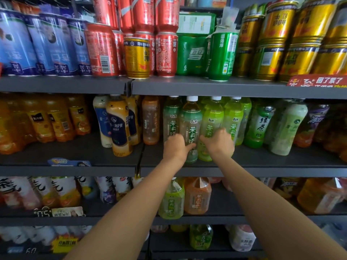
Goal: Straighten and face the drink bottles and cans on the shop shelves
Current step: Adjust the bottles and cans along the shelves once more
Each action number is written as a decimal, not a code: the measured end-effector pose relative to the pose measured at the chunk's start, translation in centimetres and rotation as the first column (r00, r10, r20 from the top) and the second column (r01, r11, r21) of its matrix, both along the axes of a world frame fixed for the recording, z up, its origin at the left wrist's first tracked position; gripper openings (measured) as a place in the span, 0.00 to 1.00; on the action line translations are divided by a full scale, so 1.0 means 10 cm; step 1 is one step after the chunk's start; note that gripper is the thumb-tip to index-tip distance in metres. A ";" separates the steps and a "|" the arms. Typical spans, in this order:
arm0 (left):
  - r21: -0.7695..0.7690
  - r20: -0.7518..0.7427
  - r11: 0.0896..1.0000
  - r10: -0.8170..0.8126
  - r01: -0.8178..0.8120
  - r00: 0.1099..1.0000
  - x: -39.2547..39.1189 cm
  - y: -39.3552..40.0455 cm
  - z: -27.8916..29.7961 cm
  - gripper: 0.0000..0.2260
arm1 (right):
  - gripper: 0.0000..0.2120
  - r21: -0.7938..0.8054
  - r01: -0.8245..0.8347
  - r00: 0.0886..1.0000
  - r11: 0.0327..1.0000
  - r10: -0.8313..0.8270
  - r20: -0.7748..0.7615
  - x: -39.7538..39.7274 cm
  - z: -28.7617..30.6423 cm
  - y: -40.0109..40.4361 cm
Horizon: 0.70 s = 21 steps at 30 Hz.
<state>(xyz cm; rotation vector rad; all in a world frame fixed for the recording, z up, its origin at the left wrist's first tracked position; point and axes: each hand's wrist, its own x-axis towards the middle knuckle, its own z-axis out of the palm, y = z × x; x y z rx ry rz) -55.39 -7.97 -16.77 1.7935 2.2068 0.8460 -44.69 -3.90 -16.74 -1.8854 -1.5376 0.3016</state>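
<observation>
I've got both arms reaching up to the second shelf from the top, a dark grey metal shelf [262, 162] w/ tea bottles along it. My left hand [175, 147] is wrapped round the lower part of a clear plastic jasmine-tea bottle with a white cap and green label [190, 124]; thumb lies across its front, the other fingers go behind and I can't see them. That bottle stands upright at the shelf's front edge, label facing me, just fwd of its neighbours. My right hand [219, 143] grips the next bottle to the right, a lime-green plastic tea bottle with a white cap [212, 121], fingers curled round its far side, back of hand toward the camera. The two bottles touch or nearly touch; can't tell which.

Further right on the same shelf: another lime-green bottle [233, 119], then a darker green-tea bottle [260, 126] and a pale milky-green bottle [287, 128], both leaning left. Left of my hands: an amber-brown tea bottle [151, 120], navy-and-cream milk-tea bottles [119, 126] leaning, and orange juice bottles [52, 121].

Top shelf: blue cans [37, 44], red cola cans [102, 51] stacked two high, one yellow-gold can [137, 58] standing among the red ones, a green shrink-wrapped six-pack [191, 55] w/ a single green can [222, 55] beside it, and gold cans [277, 44] stacked at right.

Shelf below my arms has a light-green bottle [171, 199] and an orange-brown bottle [198, 197] side by side.
</observation>
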 end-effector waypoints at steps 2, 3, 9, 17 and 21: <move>-0.008 -0.002 1.000 -0.001 0.001 1.000 0.01 0.02 0.00 0.19 | 0.27 0.005 0.005 1.000 1.000 -0.005 0.015 0.00 0.00 0.00; -0.011 -0.002 1.000 0.002 -0.002 1.000 0.02 0.04 0.00 0.19 | 0.27 0.008 0.008 1.000 1.000 -0.008 0.021 0.01 0.00 0.00; -0.022 -0.020 1.000 0.004 -0.005 1.000 0.10 0.12 0.03 0.19 | 0.29 0.015 0.023 0.999 1.000 -0.023 0.033 0.10 0.00 0.00; -0.067 -0.268 0.997 -0.040 0.023 0.963 0.11 0.26 -0.02 0.13 | 0.29 -0.031 -0.035 0.999 0.999 0.036 0.033 0.12 0.02 0.01; -0.091 -0.322 0.996 -0.037 0.008 0.946 0.13 0.26 -0.15 0.09 | 0.23 0.144 0.015 1.000 0.990 -0.018 0.022 0.12 -0.04 -0.18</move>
